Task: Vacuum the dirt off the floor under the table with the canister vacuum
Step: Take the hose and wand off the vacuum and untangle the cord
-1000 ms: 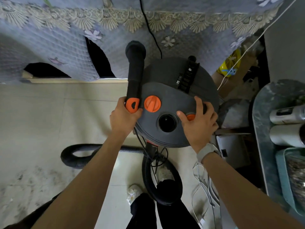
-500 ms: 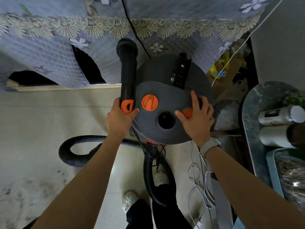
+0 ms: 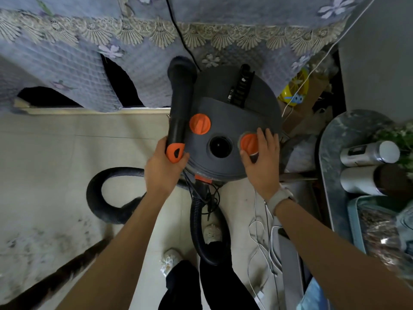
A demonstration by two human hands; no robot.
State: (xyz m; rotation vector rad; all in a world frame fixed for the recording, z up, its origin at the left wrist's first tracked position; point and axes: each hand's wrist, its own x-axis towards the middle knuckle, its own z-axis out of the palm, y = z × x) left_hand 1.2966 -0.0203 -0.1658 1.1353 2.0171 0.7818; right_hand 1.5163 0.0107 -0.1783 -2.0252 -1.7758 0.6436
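Standing over the canister vacuum (image 3: 232, 121), a person was seen from above, with the gray drum parked against the far edge of the floor, just in front of the draped counter (image 3: 134, 70). The black wand (image 3: 180, 104) was gripped by the left hand (image 3: 163, 166) near its orange end, fingers curled round it, probably so the nozzle could be aimed once suction began. The right hand (image 3: 261, 159) was laid on the lid with thumb and fingers closed about the right orange knob (image 3: 249, 143), apparently to switch the machine on; whether it was being turned cannot be told. A second orange knob (image 3: 200, 123) sat untouched beside the wand. The ribbed hose (image 3: 105, 198) was looped on the floor (image 3: 55, 157) to the left. Dark dirt (image 3: 44, 242) was spread over the near left tiles, so no cleaning seemed done yet. Loose white cords (image 3: 261, 238) lay by the feet and might snag.
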